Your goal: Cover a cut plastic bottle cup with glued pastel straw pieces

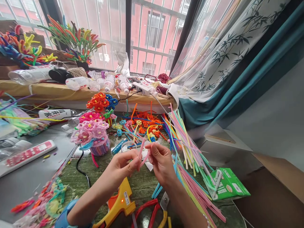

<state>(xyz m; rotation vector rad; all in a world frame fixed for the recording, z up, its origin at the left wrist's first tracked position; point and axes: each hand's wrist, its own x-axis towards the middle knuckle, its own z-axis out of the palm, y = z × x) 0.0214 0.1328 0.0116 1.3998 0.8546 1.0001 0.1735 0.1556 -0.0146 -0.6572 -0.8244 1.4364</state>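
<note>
Green, streaked tabletop [68, 174] is stretching beneath the left hand [127, 164] and right hand [161, 160], which are both pinching one slim, fuzzy pink craft stem [142, 146], seemingly bending it. Further shaping is probably calling for a steady pinch. Both hands are hiding the stem's bend and one end.

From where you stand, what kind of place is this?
Probably a craft corner by a window: loose fuzzy sticks, a yellow glue gun and pink fuzzy flowers crowd the table.

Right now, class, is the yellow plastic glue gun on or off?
Apparently on: the yellow plastic glue gun shows a small glowing orange-red light on its body.
</note>
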